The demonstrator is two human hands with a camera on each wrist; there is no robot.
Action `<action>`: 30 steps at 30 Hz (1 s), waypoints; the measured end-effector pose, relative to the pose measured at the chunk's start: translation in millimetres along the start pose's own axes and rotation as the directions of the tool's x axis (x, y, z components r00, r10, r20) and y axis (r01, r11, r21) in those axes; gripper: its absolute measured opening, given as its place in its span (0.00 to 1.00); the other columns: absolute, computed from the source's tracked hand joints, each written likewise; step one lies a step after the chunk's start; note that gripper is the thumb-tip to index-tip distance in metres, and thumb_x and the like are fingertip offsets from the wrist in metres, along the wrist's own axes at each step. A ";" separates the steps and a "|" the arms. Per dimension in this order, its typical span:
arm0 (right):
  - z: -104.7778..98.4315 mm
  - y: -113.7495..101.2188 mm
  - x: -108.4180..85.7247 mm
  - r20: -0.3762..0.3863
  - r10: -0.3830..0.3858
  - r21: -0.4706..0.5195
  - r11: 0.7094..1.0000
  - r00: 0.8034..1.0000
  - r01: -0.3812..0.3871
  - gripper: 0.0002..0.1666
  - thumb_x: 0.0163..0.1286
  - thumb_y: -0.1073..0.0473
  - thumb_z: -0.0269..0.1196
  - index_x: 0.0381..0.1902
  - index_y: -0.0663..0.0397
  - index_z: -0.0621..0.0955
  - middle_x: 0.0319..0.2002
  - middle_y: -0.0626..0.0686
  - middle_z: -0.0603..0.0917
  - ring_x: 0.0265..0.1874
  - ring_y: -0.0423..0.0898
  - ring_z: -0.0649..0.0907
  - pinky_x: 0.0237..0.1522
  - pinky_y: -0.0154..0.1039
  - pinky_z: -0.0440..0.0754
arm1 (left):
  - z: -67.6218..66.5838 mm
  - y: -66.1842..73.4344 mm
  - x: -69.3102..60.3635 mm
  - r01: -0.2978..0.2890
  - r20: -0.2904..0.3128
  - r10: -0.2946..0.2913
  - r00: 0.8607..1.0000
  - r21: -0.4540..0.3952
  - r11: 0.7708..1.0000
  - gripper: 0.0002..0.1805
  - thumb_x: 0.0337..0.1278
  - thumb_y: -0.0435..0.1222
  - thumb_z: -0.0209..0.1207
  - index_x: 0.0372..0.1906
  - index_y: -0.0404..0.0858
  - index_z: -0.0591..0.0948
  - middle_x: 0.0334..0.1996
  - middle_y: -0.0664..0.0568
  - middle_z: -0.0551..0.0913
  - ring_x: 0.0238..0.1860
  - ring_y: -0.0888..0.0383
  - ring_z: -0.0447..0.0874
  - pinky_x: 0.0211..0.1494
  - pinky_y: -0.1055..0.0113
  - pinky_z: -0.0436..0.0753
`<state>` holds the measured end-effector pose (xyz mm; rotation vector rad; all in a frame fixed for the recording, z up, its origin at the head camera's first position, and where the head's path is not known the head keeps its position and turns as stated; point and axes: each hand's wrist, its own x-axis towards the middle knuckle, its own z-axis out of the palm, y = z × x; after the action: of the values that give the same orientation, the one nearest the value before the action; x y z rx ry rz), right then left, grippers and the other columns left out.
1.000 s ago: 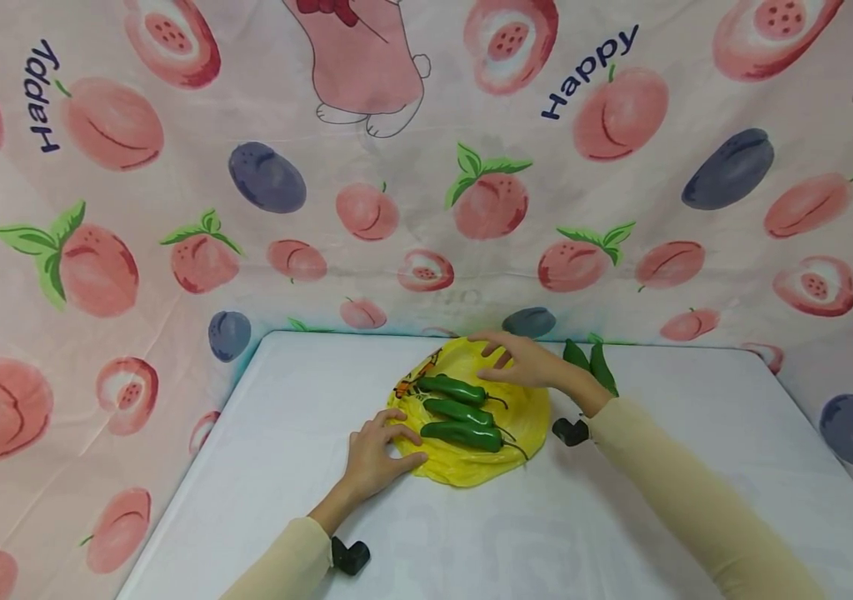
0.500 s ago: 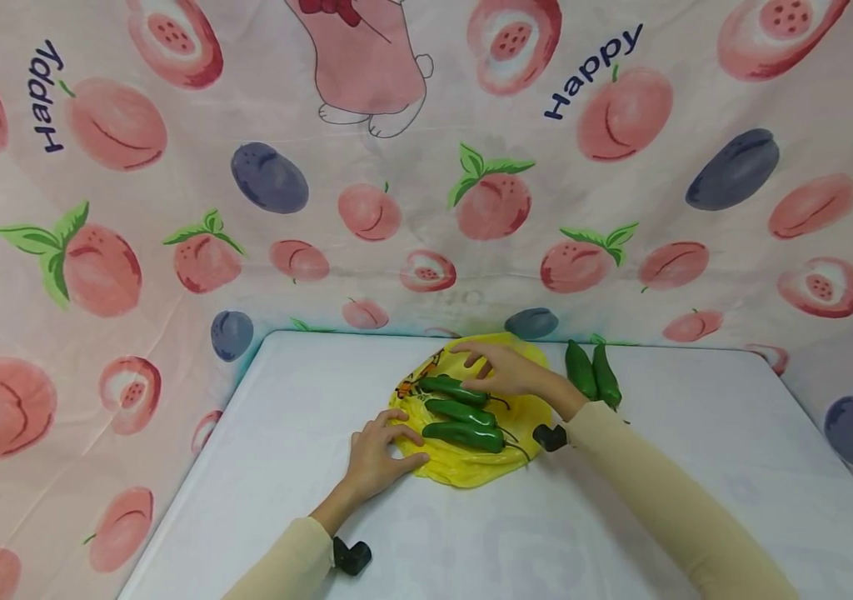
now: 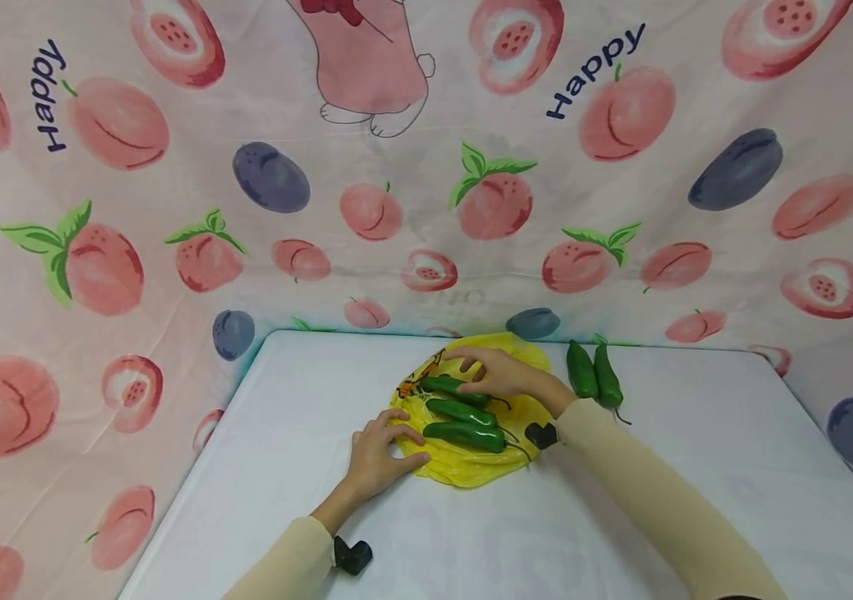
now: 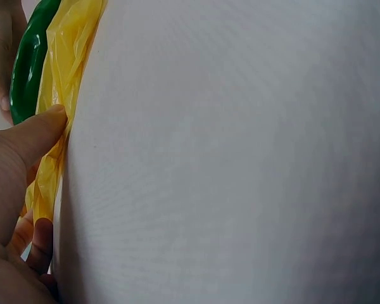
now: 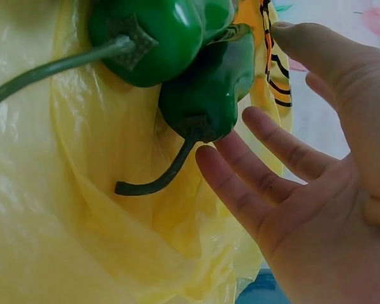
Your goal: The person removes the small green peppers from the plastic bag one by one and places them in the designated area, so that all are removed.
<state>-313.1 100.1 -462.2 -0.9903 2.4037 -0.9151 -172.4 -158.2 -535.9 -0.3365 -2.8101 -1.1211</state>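
Note:
Three green peppers lie side by side on a flat yellow plastic bag (image 3: 464,477): a back one (image 3: 445,384), a middle one (image 3: 462,412) and a front one (image 3: 464,436). My left hand (image 3: 376,458) rests at the bag's left edge, fingers spread; the left wrist view shows its thumb (image 4: 41,130) on the yellow plastic (image 4: 64,54). Over the back of the bag is my right hand (image 3: 500,372), fingers loosely extended. In the right wrist view its fingertips are at the stem end of a pepper (image 5: 209,95); whether they press it I cannot tell.
Two more green peppers, one (image 3: 581,371) beside the other (image 3: 608,379), lie at the back of the white table (image 3: 306,392), right of the bag. A fruit-patterned cloth (image 3: 396,167) hangs behind the table. Each wrist carries a small black device.
My right hand has moved left and slightly toward me, from above the bag's back part to the back pepper, uncovering more of the two peppers at the right. My left hand has stayed in place.

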 end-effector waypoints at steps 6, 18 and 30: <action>1.4 5.0 3.8 0.056 -0.033 0.008 0.999 0.998 0.033 0.35 0.72 0.60 0.68 0.74 0.49 0.71 0.67 0.63 0.74 0.57 0.59 0.83 0.53 0.49 0.83 | -0.1 0.0 -0.3 0.000 0.001 0.000 1.000 -0.002 1.000 0.09 0.53 0.50 0.75 0.36 0.54 0.89 0.61 0.50 0.78 0.60 0.46 0.75 0.47 0.54 0.61; 3.8 6.7 7.4 0.085 -0.042 0.008 0.999 0.995 0.042 0.34 0.71 0.66 0.67 0.73 0.47 0.73 0.70 0.56 0.73 0.61 0.58 0.80 0.55 0.49 0.83 | -0.1 0.0 0.2 -0.001 -0.001 0.001 1.000 -0.003 1.000 0.09 0.53 0.50 0.75 0.36 0.55 0.88 0.61 0.50 0.78 0.59 0.46 0.75 0.47 0.54 0.61; 4.2 2.7 9.7 0.100 -0.019 -0.040 0.999 0.995 0.024 0.24 0.73 0.65 0.66 0.65 0.48 0.81 0.63 0.53 0.80 0.60 0.54 0.80 0.56 0.47 0.82 | -1.2 1.0 0.0 -0.006 -0.002 0.006 1.000 -0.005 1.000 0.09 0.53 0.50 0.75 0.36 0.54 0.89 0.61 0.49 0.78 0.59 0.45 0.75 0.47 0.54 0.61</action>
<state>-318.7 92.7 -468.1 -1.0535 2.3421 -0.8070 -172.2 -158.3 -534.3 -0.3437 -2.8027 -1.1272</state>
